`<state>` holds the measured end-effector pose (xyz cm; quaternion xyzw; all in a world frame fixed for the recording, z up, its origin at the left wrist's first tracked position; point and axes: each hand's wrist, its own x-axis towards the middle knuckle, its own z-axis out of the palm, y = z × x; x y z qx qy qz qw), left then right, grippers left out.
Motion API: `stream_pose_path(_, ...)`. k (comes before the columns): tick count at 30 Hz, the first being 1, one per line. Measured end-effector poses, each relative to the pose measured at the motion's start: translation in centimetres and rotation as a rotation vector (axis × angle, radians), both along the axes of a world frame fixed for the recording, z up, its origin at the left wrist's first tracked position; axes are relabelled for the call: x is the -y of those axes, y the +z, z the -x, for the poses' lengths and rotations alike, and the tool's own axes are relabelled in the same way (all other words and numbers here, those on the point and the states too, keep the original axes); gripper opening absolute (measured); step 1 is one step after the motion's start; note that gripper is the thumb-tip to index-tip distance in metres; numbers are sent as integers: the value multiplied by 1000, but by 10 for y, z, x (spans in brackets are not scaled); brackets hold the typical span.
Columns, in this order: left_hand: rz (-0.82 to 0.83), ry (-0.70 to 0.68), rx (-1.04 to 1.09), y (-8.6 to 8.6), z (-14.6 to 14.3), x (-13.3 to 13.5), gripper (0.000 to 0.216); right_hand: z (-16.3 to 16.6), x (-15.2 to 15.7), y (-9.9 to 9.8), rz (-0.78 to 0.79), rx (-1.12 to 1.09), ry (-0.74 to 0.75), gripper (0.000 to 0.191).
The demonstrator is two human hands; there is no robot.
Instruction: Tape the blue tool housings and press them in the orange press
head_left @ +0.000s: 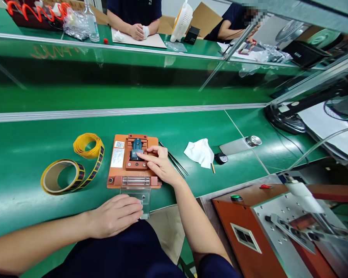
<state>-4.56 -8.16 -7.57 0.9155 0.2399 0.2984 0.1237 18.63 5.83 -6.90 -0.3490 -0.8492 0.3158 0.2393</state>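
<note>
An orange-brown fixture (113, 175) with white labels lies on the green bench in front of me. In its raised nest sits a dark blue plastic part (137, 144). My right hand (162, 166) reaches in from the right, its index fingertip on the lower part of that piece and its fingers apart. A hinged clear plastic flap (146, 199) is folded down toward me at the fixture's near edge. My left hand (116, 216) lies over this flap with its fingers stretched out side by side; its thumb is hidden.
Left of the fixture is a yellow label roll (46, 181), partly unwound. Black tweezers (176, 164), a white cloth (199, 152) and a silver-capped bottle (234, 146) lie to the right. A machine (243, 224) stands at lower right. Two people sit across the bench, beyond a ledge.
</note>
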Motion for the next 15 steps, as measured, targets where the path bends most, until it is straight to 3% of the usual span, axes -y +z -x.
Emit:
stream_pose_path(8,-13,-48,11,-18,5,4,35,7,-33,-13,-12,34,79,41)
stream_pose_path(15,-25,-38,34,-16,2,1,31,11,-24,-6,32,48,89,40)
